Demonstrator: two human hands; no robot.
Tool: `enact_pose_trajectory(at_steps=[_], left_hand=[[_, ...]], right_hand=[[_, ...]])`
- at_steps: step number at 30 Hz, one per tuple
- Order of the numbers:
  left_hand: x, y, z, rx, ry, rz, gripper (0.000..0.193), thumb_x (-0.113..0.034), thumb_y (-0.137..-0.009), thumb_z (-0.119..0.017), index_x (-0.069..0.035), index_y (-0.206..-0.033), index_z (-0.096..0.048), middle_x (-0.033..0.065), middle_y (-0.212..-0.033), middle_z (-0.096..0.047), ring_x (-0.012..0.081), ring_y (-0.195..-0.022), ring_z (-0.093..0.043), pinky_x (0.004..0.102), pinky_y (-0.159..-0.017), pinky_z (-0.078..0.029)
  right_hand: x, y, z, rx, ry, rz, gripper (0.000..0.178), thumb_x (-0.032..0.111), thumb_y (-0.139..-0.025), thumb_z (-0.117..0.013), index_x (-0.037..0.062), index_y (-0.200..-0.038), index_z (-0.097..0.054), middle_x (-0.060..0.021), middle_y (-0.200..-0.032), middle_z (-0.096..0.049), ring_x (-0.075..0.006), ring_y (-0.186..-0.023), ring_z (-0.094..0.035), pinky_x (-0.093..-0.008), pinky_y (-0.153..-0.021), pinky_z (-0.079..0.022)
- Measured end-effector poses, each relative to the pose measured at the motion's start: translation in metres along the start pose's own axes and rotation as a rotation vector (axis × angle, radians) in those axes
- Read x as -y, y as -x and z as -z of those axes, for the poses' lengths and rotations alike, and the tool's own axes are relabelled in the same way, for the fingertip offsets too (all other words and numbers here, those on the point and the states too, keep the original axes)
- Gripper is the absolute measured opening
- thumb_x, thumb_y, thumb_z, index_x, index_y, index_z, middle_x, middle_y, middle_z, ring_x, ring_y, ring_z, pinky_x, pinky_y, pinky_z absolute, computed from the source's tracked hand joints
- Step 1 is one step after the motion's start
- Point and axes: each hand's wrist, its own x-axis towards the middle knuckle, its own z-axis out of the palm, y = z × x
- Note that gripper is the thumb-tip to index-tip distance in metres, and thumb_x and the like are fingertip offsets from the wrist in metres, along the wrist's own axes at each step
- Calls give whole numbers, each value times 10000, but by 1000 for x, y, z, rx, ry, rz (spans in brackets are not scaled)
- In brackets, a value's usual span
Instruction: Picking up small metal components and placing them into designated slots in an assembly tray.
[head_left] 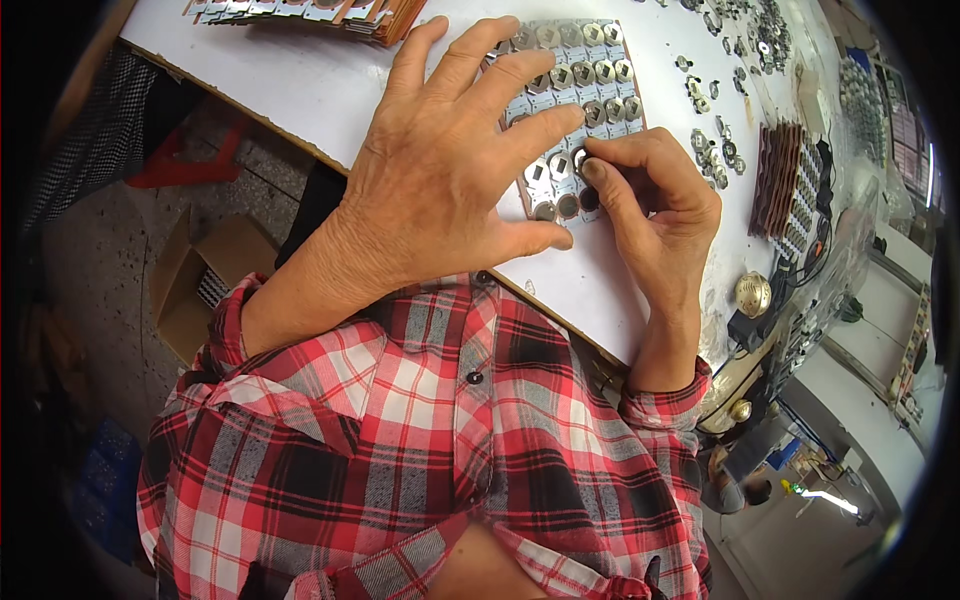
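Observation:
A flat panel of small circuit boards (620, 128) lies on the white table in front of me, with rows of round silver metal parts on it. My left hand (425, 160) is spread over the panel's left side, fingers apart, and hides part of it. Near the panel's lower right, my right hand (660, 195) pinches a small round metal clip (581, 158) between thumb and index finger, at one of the rows. Dark round discs (568, 206) show along the panel's nearest row, partly below my right fingertips.
Loose metal clips (715, 155) lie right of the panel, with a larger scatter (760, 35) farther back. Stacked panels stand at the upper left (310, 12) and right (775, 190). A shiny domed object (753, 294) sits by the table edge. A cardboard box (185, 290) is below left.

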Motion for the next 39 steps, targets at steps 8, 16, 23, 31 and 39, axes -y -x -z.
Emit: enact_pose_trajectory(at_steps=[8,16,23,31,39], left_hand=[[-5,3,7,107,64,73,754,-336,-576,-928,-158,-1272,-699,143,-1399,-589,382,-1393,-471,596,-1151,-335],[-10,8,17,175,154,113,796,-322,-531,-950,-186,-1276,-705,129,-1414,-587,379,-1408,-462,597,-1166,-326],[-9,7,17,206,150,134,800,-322,-520,-957,-193,-1271,-711,129,-1417,-586,381,-1412,-462,597,-1172,-324],[-9,8,16,213,150,128,791,-359,-541,-953,-195,-1276,-711,129,-1423,-589,387,-1418,-458,608,-1179,-321],[-6,8,16,242,129,121,816,-395,-551,-946,-192,-1300,-695,139,-1450,-574,390,-1432,-443,615,-1196,-297]], right_hand=[[-1,-3,8,75,40,63,167,-102,-895,-707,-45,-1049,-733,-49,-944,-668,-91,-798,-644,-217,-680,-507],[-23,-6,38,-372,248,64,219,14,-942,-729,8,-1160,-749,-18,-951,-732,-53,-854,-654,-193,-726,-522],[-36,-9,53,-345,416,0,84,59,-962,-718,0,-1023,-723,10,-903,-689,-42,-784,-588,-187,-696,-462],[-29,-8,63,-467,183,-113,94,59,-983,-683,17,-1052,-732,12,-863,-674,-36,-714,-569,-194,-605,-454],[-27,-5,64,-191,556,38,150,-9,-928,-704,12,-1076,-724,7,-930,-656,-43,-727,-540,-212,-629,-436]])
